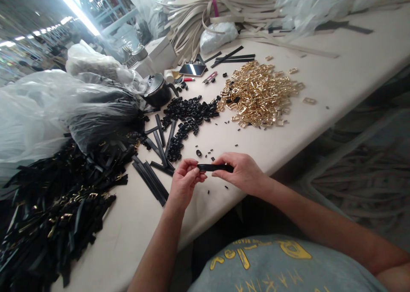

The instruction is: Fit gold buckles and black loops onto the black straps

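Note:
A short black strap [213, 167] is stretched level between my two hands, over the near edge of the table. My left hand [186, 178] pinches its left end between thumb and fingers. Around its right end, my right hand [241, 172] is closed, with the thumb below and the fingers on top. Just beyond the hands lie a small black loop [199, 153] and several tiny black bits. Left of my left hand are flat black strips [150, 181]. Farther back is a pile of black loops [188, 114], with a heap of gold buckles [261, 93] to its right.
Black straps with gold buckles [64, 206] are piled at the left, beside plastic bags [41, 108]. A dark lidded pot [158, 91], a phone [192, 70] and bundled beige strips [188, 27] stand or lie farther back. The table edge [288, 159] runs diagonally before me.

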Demonstrator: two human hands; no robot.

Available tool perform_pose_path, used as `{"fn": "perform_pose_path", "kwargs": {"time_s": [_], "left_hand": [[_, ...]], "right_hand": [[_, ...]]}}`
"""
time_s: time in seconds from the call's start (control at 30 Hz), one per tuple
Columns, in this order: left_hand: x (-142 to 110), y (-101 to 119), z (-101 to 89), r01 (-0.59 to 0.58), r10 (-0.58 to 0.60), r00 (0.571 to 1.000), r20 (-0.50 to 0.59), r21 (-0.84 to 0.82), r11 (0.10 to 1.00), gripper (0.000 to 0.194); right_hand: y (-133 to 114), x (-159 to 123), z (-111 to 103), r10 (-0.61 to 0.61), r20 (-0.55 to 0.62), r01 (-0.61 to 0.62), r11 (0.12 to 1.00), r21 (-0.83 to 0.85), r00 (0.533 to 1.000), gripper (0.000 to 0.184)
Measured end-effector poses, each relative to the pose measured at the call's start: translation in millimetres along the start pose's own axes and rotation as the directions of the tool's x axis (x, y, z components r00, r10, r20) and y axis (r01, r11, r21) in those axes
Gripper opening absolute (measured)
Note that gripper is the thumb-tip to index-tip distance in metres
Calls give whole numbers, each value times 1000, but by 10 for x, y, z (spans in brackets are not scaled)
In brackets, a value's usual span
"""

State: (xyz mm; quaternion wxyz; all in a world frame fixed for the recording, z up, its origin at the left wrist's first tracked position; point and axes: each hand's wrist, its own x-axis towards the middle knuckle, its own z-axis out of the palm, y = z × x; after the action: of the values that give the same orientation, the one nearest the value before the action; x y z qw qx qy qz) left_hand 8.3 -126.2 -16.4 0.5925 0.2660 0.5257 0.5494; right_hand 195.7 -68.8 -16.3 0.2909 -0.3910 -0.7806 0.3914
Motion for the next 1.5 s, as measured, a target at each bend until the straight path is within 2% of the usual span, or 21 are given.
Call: {"fn": "perform_pose_path", "kwargs": {"time_s": [0.33,0.4,0.47,0.5,0.53,0.6,0.63,0.7,0.77,0.8,0.83,0.87,0.9,0.93,1.0,1.07,1.13,1.2,1.3,1.37,1.5], "left_hand": [[15,-64,-83,-6,11,996,89,-53,999,29],[14,-74,-81,-40,40,995,86,6,999,26],[9,-79,-62,-166,154,984,85,163,973,23],[6,-78,-47,-265,245,964,105,283,922,21],[4,-76,-30,-371,342,928,146,412,832,19],[-1,-64,6,-543,490,828,273,610,577,14],[-5,-55,23,-593,534,779,330,665,454,12],[-23,-32,50,-650,595,693,407,709,273,10],[-61,-8,66,-705,625,614,482,691,160,8],[-87,3,70,-740,627,577,523,660,131,8],[-115,12,69,-775,624,547,557,619,127,14],[-140,19,64,-798,621,536,572,582,153,22],[-160,24,55,-798,623,552,554,567,203,29],[-171,25,41,-768,626,597,502,582,266,35],[-165,21,9,-626,599,735,318,659,418,38],[-129,9,-18,-443,498,858,128,675,590,37],[-85,-4,-24,-303,352,935,40,605,736,37],[-51,-13,-12,-207,229,973,22,519,829,38],[-29,-13,12,-115,119,993,15,409,905,37],[-23,-11,14,-66,66,998,14,333,940,36],[-8,-24,-17,-24,21,1000,17,223,975,33]], "right_hand": [[-37,15,-2,-102,1,102,993,-52,995,4],[-50,11,-3,-111,2,111,992,-58,994,7],[-60,8,1,-116,13,117,990,-82,993,8],[-62,6,6,-121,19,122,988,-99,992,7],[-63,5,15,-126,22,128,985,-118,992,6],[-57,3,39,-129,27,132,980,-152,991,5],[-49,3,52,-125,27,128,978,-164,992,5],[-27,5,71,-103,34,107,979,-171,994,4],[2,16,66,-71,39,77,983,-164,997,5],[18,24,53,-56,35,61,985,-162,998,6],[32,32,32,-45,27,49,986,-161,999,6],[45,39,5,-41,16,43,986,-162,999,7],[53,43,-23,-44,1,43,986,-163,999,8],[57,44,-51,-52,-10,50,985,-164,999,8],[46,31,-91,-79,-29,73,982,-173,996,9],[16,7,-99,-103,-28,96,976,-194,994,9],[-20,-15,-83,-124,-13,118,968,-220,992,8],[-48,-26,-60,-138,3,134,962,-236,990,6],[-59,-26,-45,-136,9,133,959,-249,991,4],[-49,-27,-42,-133,6,131,961,-242,991,4],[-29,-33,-8,-160,-46,149,972,-183,986,18]]}}
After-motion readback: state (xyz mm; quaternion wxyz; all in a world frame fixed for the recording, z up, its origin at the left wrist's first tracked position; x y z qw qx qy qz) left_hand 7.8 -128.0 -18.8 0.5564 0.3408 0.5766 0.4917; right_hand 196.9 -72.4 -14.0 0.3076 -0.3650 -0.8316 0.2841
